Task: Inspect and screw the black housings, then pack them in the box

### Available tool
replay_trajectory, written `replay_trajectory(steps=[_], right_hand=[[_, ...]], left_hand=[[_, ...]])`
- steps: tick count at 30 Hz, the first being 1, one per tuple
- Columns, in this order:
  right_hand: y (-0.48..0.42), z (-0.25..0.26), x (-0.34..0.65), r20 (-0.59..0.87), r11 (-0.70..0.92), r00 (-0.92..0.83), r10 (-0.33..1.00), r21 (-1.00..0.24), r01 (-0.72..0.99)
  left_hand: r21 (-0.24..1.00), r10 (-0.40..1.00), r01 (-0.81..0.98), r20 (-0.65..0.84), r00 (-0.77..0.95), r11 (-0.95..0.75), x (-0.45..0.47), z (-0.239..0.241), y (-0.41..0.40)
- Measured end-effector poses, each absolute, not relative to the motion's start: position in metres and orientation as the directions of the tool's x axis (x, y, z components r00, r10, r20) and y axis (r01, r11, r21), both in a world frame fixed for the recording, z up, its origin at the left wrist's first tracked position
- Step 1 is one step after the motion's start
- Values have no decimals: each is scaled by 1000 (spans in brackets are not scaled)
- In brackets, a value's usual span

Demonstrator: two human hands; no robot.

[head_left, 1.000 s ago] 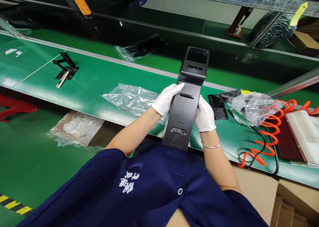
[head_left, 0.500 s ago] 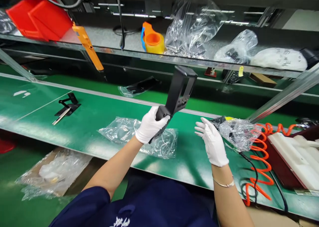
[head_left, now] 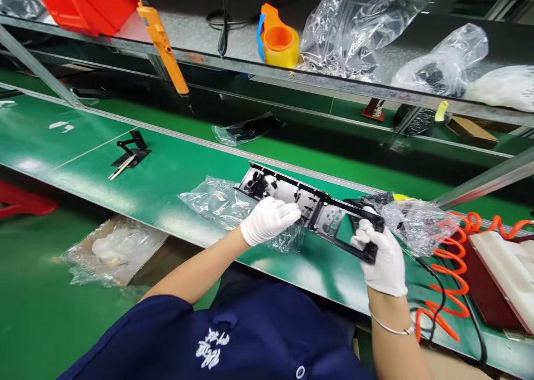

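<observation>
We note black plastic housing (head_left: 311, 210) inner side up, low over green worktop (head_left: 167, 174). Left hand (head_left: 269, 220) grips middle, right hand (head_left: 381, 257) clamps window end. Risk: snagging plastic bag (head_left: 225, 205) beneath.

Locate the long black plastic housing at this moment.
In the head view, the black housing lies inner side up, centre-right on the green belt, held between the left hand and right hand.

Counted two gloved hands: left hand (head_left: 269, 220), right hand (head_left: 381, 257). One long black housing (head_left: 308, 205). One orange coiled hose (head_left: 453, 274). One orange tape roll (head_left: 281, 45). One small black bracket (head_left: 130, 152).
</observation>
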State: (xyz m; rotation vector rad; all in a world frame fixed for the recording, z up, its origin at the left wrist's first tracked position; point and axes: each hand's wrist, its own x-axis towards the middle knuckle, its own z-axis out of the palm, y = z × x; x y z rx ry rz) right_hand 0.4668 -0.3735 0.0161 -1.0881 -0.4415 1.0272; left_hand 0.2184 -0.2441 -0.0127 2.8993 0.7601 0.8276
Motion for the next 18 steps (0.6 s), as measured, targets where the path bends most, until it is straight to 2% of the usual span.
replay_trajectory(steps=[2, 4, 6, 8, 10, 11, 14, 16, 18], right_hand=[[-377, 15, 468, -83, 202, 557, 827, -880, -431], [-381, 16, 473, -41, 273, 620, 784, -873, -404], [-384, 18, 482, -21, 334, 675, 738, -857, -393], [-387, 21, 491, -4, 378, 702, 712, -841, -388], [-390, 23, 497, 9, 396, 710, 705, -834, -383], [-392, 24, 499, 14, 398, 709, 705, -835, -379], [-396, 26, 500, 36, 398, 702, 711, -844, -359], [-398, 27, 498, 52, 399, 694, 718, -848, -350], [-399, 27, 496, 52, 400, 695, 717, -847, -349]], left_hand=[[211, 522, 515, 616, 590, -831, 204, -29, -243], [319, 652, 658, 673, 350, -682, 187, -48, -236], [421, 802, 757, 554, 223, -501, 167, -68, -222], [400, 912, 833, 309, 270, -382, 147, -84, -202], [289, 950, 905, 80, 303, -312, 127, -92, -181], [227, 961, 934, 20, 277, -275, 120, -92, -172], [111, 980, 974, 55, 192, -197, 119, -77, -161], [137, 959, 951, 111, 262, -276, 142, -62, -171], [245, 918, 885, 80, 388, -396, 178, -51, -193]])
